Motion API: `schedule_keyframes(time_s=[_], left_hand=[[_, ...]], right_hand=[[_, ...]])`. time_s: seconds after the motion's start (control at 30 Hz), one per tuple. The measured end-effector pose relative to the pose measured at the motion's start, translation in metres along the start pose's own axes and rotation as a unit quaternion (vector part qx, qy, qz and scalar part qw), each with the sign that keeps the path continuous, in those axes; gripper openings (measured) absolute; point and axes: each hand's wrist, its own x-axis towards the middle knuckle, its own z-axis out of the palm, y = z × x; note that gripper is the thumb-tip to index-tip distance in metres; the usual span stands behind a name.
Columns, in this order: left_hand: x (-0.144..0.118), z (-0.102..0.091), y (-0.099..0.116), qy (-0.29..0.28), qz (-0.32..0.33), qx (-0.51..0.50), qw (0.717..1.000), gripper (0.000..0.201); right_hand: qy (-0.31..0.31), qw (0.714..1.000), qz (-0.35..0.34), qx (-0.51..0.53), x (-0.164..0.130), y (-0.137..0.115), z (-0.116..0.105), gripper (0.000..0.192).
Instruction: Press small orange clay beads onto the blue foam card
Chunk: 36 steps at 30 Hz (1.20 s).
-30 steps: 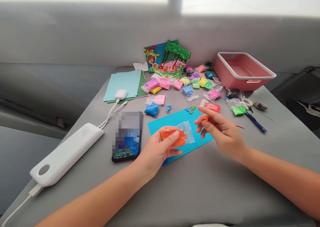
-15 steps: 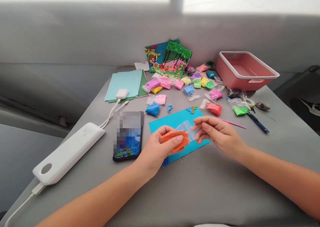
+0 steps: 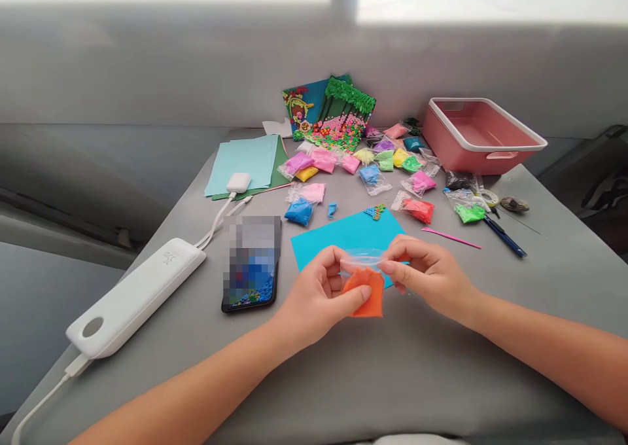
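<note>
Newly upright, a zip bag of orange clay (image 3: 374, 303) sits clasped in the left grip (image 3: 320, 293); alongside, the right grip (image 3: 436, 276) now pinches its mouth (image 3: 362, 259), apparently two-handed work.

Orange clay (image 3: 373, 303), clear bag (image 3: 364, 254); bright blue card (image 3: 338, 232); pink box (image 3: 454, 145), white rim (image 3: 505, 148)

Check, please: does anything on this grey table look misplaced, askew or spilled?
No spill is visible. A small, irregular blue lump may be out of place: it lies beside the glossy blue plastic packet but apart from it, and is much smaller. The orange-filled clear plastic bag between the left hand and the right hand looks normal.
</note>
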Motion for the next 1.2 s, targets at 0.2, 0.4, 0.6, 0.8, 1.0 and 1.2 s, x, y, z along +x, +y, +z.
schedule_keyframes(time_s=[0.2, 0.4, 0.6, 0.8, 1.0, 1.2], left_hand=[[0.0, -0.001, -0.003, -0.026, -0.006, 0.017, 1.0, 0.049], [-0.001, -0.002, 0.0, 0.036, 0.056, 0.07, 0.995, 0.043], [-0.004, -0.002, 0.003, 0.092, 0.091, 0.115, 0.985, 0.033], [-0.007, 0.0, 0.001, 0.078, 0.108, 0.14, 0.981, 0.027], [-0.009, 0.0, -0.001, 0.057, 0.141, 0.188, 0.97, 0.016], [-0.012, 0.002, 0.002, 0.028, 0.172, 0.214, 0.961, 0.013]], right_hand=[[0.017, 0.998, -0.041, -0.035, 0.0, -0.002, 0.0, 0.017], [0.027, 0.997, -0.048, -0.053, -0.001, 0.0, -0.002, 0.018], [0.027, 0.998, -0.05, -0.035, 0.0, 0.003, -0.002, 0.017], [0.032, 0.997, -0.069, -0.031, -0.002, -0.002, 0.001, 0.014], [0.015, 0.996, -0.08, -0.044, -0.005, -0.002, 0.006, 0.011], [-0.026, 0.991, -0.12, -0.058, -0.009, -0.005, 0.009, 0.009]])
